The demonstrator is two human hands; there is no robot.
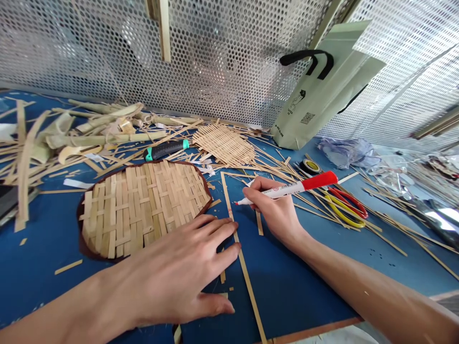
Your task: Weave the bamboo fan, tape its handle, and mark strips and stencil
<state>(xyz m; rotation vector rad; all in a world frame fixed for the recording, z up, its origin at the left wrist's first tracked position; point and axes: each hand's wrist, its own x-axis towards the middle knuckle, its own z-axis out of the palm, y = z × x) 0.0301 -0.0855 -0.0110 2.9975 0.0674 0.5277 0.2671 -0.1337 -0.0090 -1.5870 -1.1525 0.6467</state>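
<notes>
My right hand (278, 205) grips a red-and-white marker pen (287, 190), its uncapped red tip just right of a long thin bamboo strip (245, 272). Small red marks show on the strip near the tip. My left hand (193, 267) lies palm down with its fingers spread, two fingertips touching the strip and the thumb apart from it. Beyond my left hand sits a woven bamboo piece (147, 205) on a dark brown backing, partly hidden by that hand.
Behind lie a finer woven piece (225, 143), a black-and-teal handled tool (167, 149) and piled bamboo offcuts (103, 129). Red-and-yellow handled scissors (346, 208), a tape roll (310, 166) and a pale green bag (311, 100) are on the right. Loose strips litter the blue table (297, 296).
</notes>
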